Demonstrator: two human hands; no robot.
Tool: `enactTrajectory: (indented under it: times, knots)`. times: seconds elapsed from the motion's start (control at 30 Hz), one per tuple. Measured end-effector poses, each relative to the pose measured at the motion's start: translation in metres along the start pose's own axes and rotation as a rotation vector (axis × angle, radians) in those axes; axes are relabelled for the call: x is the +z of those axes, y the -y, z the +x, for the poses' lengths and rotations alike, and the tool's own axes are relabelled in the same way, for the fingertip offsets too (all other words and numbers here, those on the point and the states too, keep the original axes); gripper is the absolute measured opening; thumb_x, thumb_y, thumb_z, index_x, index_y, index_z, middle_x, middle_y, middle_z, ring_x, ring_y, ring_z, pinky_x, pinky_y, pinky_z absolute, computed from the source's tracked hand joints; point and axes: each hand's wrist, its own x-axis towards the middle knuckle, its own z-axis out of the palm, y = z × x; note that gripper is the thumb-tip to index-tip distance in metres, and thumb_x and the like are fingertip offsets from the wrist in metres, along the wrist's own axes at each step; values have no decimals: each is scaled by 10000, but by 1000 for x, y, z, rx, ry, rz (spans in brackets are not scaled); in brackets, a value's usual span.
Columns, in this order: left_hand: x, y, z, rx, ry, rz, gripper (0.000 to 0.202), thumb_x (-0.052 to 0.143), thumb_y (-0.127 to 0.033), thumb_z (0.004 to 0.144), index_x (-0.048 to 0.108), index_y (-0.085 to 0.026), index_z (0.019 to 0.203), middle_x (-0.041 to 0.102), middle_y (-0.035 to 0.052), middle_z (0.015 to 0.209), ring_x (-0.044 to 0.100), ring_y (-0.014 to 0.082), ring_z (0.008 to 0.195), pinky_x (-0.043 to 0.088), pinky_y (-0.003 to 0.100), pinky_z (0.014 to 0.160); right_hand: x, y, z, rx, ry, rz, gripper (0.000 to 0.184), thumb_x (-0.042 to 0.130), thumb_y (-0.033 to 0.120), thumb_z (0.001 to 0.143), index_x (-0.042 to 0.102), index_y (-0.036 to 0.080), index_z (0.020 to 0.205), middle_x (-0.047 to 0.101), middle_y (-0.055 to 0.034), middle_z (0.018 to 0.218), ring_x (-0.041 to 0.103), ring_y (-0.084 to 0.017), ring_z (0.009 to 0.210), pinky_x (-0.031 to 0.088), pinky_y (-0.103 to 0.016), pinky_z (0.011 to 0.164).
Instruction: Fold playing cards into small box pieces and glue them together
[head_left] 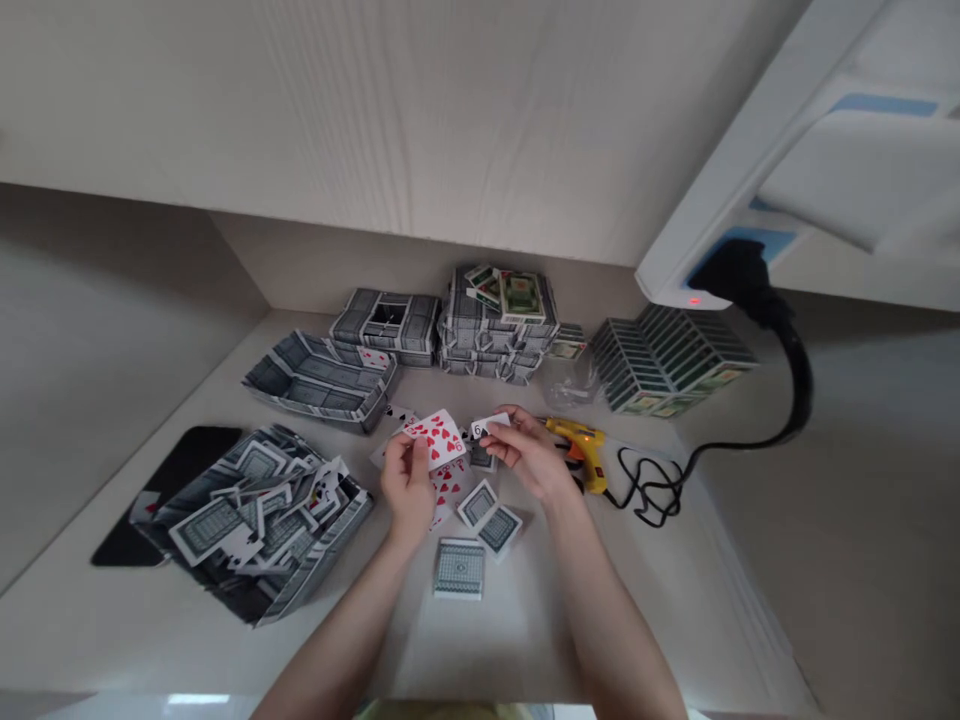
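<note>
My left hand (407, 482) pinches a playing card with red hearts (441, 440), held face up over the table. Between the fingertips of my right hand (527, 450) is a second card, a black-suited one (491, 424) that shows its corner number. Beneath both hands lie loose cards, among them a face-up heart card (450, 487). Closer to me, two face-down cards (499, 530) overlap beside a squared stack of cards (459, 568) with grey patterned backs.
On the left stands a box built of cards (330, 545), heaped with loose cards, by a black flat object (135, 520). Behind are an open card tray (322, 385) and stacked card boxes (491, 340). A yellow glue gun (589, 450), its black cord (652, 490) and packed card decks (660, 365) occupy the right.
</note>
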Motion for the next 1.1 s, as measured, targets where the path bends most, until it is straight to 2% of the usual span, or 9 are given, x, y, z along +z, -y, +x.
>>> enactTrajectory:
  times: [0.13, 0.3, 0.43, 0.73, 1.1]
  knots:
    - [0, -1, 0, -7, 64, 6, 234, 528, -398, 768, 549, -170, 817, 546, -10, 697, 504, 105, 628, 413, 213, 618, -4, -5, -8, 6, -8, -55, 263, 719, 264, 637, 605, 182, 860, 663, -12, 683, 664, -164, 660, 514, -239, 588]
    - [1, -4, -2, 8, 173, 19, 184, 511, -350, 788, 530, -171, 829, 550, -11, 716, 499, 103, 639, 400, 205, 620, -13, -14, -13, 7, -70, -85, 236, 728, 272, 622, 636, 165, 812, 654, -8, 627, 617, -106, 568, 458, -189, 522]
    - [3, -5, -4, -5, 236, 12, 191, 509, -350, 786, 536, -170, 843, 566, -3, 723, 514, 108, 635, 412, 206, 606, -15, -19, -14, -17, -86, -106, 216, 733, 271, 604, 646, 173, 777, 634, 13, 596, 587, -95, 541, 439, -197, 522]
    - [5, -9, -7, -84, 373, -49, 198, 530, -350, 773, 526, -166, 845, 590, 0, 713, 533, 104, 606, 430, 200, 576, -11, -19, -12, -125, -142, -324, 248, 694, 313, 621, 642, 167, 815, 597, 28, 531, 497, -94, 461, 402, -235, 501]
    - [7, -12, -12, -77, 412, -47, 147, 504, -298, 789, 517, -171, 862, 625, 7, 715, 569, 108, 598, 438, 199, 549, -8, -20, -14, -154, -206, -438, 230, 704, 328, 584, 620, 177, 736, 554, 40, 477, 492, -112, 432, 388, -239, 443]
